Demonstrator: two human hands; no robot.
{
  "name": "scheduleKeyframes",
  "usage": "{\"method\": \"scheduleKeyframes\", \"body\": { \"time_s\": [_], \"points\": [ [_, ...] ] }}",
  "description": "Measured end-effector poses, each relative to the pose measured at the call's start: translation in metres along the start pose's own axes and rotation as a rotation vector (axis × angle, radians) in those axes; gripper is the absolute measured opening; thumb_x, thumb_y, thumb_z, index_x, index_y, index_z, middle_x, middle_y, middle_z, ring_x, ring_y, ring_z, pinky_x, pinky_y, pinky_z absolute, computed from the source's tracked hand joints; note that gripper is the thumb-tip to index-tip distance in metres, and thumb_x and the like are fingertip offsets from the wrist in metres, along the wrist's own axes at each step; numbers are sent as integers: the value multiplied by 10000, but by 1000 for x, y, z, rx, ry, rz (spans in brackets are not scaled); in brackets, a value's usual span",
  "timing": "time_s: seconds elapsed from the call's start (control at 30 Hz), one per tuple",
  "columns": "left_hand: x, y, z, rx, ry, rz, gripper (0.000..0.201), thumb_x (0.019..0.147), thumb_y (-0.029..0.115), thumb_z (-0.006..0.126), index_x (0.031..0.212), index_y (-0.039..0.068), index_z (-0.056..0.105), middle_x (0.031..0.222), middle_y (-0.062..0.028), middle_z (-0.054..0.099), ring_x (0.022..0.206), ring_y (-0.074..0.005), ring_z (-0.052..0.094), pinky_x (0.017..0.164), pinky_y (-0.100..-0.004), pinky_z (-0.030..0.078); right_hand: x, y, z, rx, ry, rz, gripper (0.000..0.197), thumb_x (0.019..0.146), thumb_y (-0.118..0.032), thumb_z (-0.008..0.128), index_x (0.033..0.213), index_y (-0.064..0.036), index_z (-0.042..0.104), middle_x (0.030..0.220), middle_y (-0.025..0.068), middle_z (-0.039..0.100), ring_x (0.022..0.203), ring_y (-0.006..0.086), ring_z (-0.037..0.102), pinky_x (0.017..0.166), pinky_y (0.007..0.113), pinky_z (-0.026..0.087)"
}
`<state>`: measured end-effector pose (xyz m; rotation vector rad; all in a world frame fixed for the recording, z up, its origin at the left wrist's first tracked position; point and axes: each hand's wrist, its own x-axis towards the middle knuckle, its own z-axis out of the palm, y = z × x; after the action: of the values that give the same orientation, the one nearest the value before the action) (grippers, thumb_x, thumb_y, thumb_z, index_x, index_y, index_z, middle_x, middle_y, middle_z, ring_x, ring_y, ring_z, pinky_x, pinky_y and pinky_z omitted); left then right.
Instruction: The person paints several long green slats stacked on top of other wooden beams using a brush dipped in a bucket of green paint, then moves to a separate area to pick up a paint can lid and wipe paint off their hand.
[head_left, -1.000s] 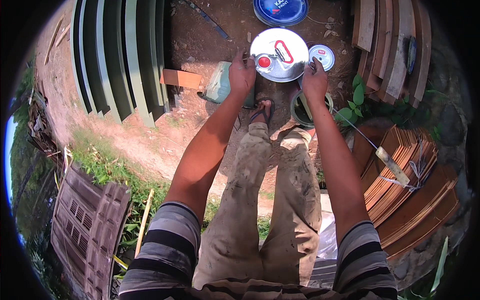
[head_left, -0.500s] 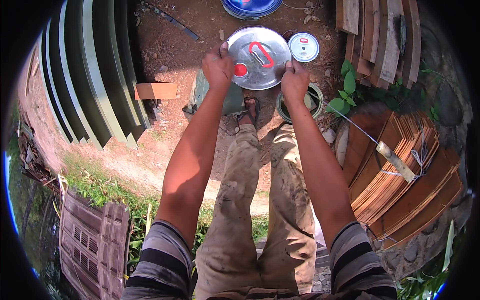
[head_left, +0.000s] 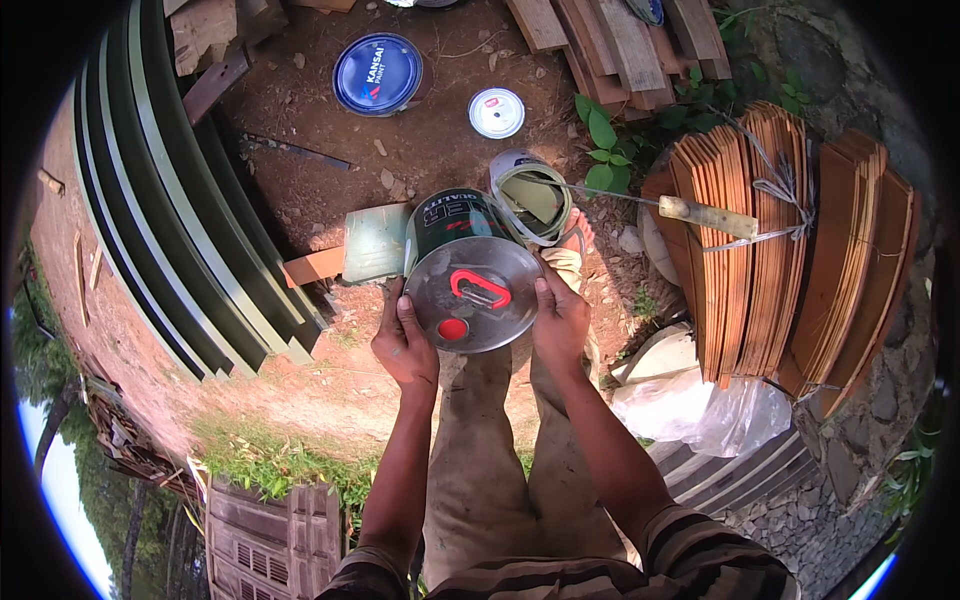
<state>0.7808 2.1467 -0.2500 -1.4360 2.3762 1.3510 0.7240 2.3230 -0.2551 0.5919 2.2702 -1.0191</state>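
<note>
I hold a large dark-green paint can (head_left: 455,215) tilted, its round metal lid end (head_left: 475,325) facing me. A red handle (head_left: 482,288) and a red cap (head_left: 453,330) sit on that end. My left hand (head_left: 407,340) is closed on the left of its rim, and my right hand (head_left: 560,322) grips the right. Just beyond my right hand stands an open smaller can (head_left: 530,195) with pale green inside. From it sticks a thin metal rod with a pale wooden handle (head_left: 708,217).
A blue-lidded paint can (head_left: 378,73) and a white round lid (head_left: 497,113) lie farther off on the dirt. Long green metal profiles (head_left: 165,200) stand at left, near a pale green flat piece (head_left: 375,245). Tied wooden boards (head_left: 745,270) and clear plastic (head_left: 710,410) are at right.
The large can has come closer to me, its lid end tilted toward me so that its printed side shows. Both hands still grip its rim. My head view has shifted.
</note>
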Motion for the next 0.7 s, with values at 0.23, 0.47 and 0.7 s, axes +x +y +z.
{"method": "scheduleKeyframes", "body": {
  "time_s": [0.23, 0.47, 0.7],
  "points": [
    [-134, 67, 0, 140, -330, -71, 360, 990, 259, 478, 1190, -1, 628, 951, -198, 697, 867, -221, 675, 766, -336, 516, -100, 56, -124, 80, 225, 96, 259, 915, -82, 562, 1156, -69, 656, 892, 199, 681, 810, 236, 667, 760, 327, 492],
    [-234, 175, 45, 372, -474, 423, 363, 937, 351, 556, 1133, 76, 688, 865, -159, 709, 572, -257, 664, 533, -365, 504, -155, 96, -276, 281, 513, 203, 224, 941, -73, 538, 1117, 11, 650, 872, 150, 692, 792, 149, 601, 759, 308, 477],
    [-298, 290, 133, 168, -485, 928, 313, 900, 283, 627, 1090, 45, 701, 1013, -155, 698, 876, -263, 703, 752, -333, 541, -145, 137, -369, 881, 717, 231, 286, 987, -149, 497, 1166, 45, 606, 904, 56, 651, 757, 106, 607, 641, 257, 508]
  ]
}}
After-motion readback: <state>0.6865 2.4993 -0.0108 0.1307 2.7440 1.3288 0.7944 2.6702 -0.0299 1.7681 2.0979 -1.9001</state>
